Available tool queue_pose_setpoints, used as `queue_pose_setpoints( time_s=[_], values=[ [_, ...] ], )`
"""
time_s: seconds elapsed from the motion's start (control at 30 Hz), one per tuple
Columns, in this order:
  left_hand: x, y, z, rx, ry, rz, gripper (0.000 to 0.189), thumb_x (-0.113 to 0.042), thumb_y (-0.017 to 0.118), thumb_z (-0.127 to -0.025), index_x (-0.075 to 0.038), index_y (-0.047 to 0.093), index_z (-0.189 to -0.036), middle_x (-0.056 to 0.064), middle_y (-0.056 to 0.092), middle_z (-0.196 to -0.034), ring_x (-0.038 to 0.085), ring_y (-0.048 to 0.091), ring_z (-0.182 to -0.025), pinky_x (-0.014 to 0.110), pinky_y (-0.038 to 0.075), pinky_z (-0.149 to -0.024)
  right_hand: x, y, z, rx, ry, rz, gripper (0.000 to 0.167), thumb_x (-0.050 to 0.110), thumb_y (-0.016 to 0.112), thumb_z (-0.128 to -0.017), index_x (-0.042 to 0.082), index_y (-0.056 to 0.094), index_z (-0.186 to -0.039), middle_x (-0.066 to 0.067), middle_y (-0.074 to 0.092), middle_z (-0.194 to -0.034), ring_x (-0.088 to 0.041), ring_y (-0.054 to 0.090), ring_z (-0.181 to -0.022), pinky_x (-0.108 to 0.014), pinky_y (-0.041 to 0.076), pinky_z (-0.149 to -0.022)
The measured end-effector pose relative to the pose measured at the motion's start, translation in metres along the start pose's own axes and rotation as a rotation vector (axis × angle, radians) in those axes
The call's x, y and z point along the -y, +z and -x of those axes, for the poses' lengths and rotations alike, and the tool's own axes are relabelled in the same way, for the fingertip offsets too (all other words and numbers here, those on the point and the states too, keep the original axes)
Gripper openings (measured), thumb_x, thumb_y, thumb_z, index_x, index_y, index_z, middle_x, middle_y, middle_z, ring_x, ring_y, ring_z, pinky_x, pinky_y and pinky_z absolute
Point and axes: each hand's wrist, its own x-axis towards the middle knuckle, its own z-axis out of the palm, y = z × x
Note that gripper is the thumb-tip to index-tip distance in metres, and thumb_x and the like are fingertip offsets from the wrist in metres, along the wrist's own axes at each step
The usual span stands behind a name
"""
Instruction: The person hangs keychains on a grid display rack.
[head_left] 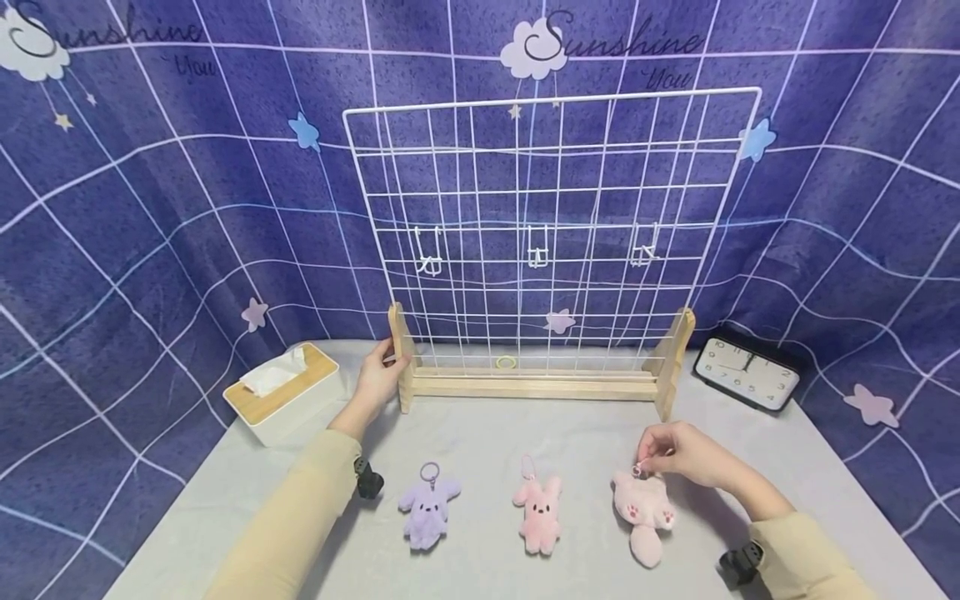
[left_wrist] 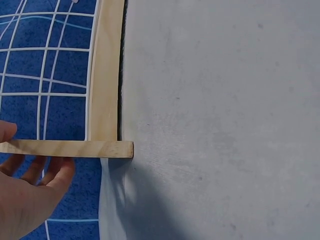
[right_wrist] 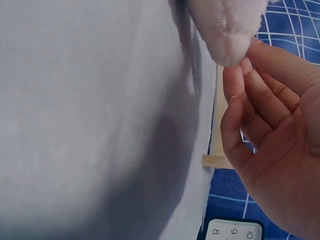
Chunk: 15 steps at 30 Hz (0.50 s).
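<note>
My left hand grips the wooden end post of a white wire grid rack, thumb on one side and fingers on the other. With my right hand I pinch the ring end of a pale pink plush keychain, its round tail hanging toward the front. In the right wrist view the fingertips meet at the plush, and the ring is hidden. A purple plush keychain and a pink bunny plush keychain lie on the table, to the left.
Three white hooks hang on the grid. A yellow ring shows near the rack's wooden base. To the left stands a tissue box; a black-framed clock is at the right. Patterned blue cloth surrounds the grey tabletop.
</note>
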Motion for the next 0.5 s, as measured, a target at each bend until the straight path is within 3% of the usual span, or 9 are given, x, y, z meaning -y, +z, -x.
queue_pose_setpoints(
  time_s=[0.23,0.5],
  values=[
    [0.000,0.000,0.001,0.007,-0.010,0.016,0.056,-0.008,0.060,-0.101,0.007,0.040,-0.151,0.031,0.052,-0.140,0.048,0.052,-0.129,0.052,0.046,-0.110,0.006,-0.002,0.002,-0.013,-0.004,-0.092,0.004,-0.002,0.072,-0.090,0.000,0.070,-0.093,-0.009,0.074,-0.084,-0.021,0.071,-0.077,-0.023,0.058,-0.072],
    [-0.001,-0.001,0.001,0.013,-0.006,0.008,0.055,-0.008,0.059,-0.101,0.006,0.040,-0.151,0.032,0.052,-0.140,0.047,0.052,-0.129,0.053,0.046,-0.110,0.016,-0.008,0.003,-0.143,0.047,-0.077,0.008,0.006,0.077,-0.089,0.003,0.074,-0.096,-0.004,0.075,-0.085,-0.015,0.071,-0.077,-0.024,0.058,-0.074]
  ],
)
